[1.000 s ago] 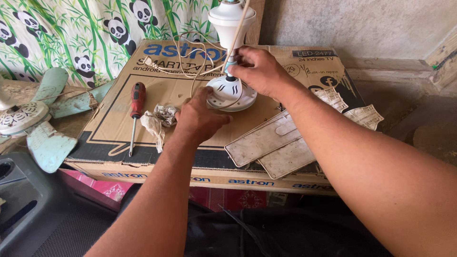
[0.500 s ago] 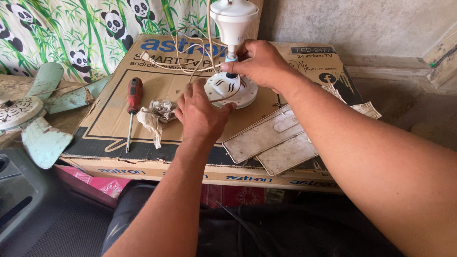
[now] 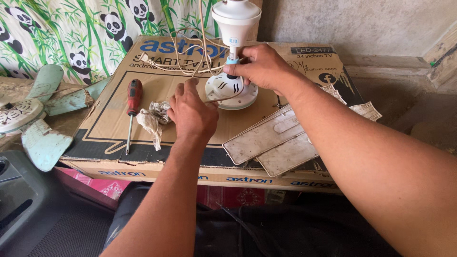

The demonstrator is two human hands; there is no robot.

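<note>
- Right hand (image 3: pixel 261 66) grips thin stem of white round plastic fan motor housing (image 3: pixel 232 89), which stands upright on flat brown cardboard box with blue lettering (image 3: pixel 162 90).
- Left hand (image 3: pixel 191 114) loosely curled, empty, touching housing's edge.
- Red-handled screwdriver (image 3: pixel 133 110) and crumpled rag (image 3: pixel 153 119) lie left.

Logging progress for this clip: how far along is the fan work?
Done: blades lie detached on the cardboard box. In hand: right hand grips the stem above the white motor housing; left hand rests beside it. Left: the screwdriver lies unused, the blades unattached.
</note>
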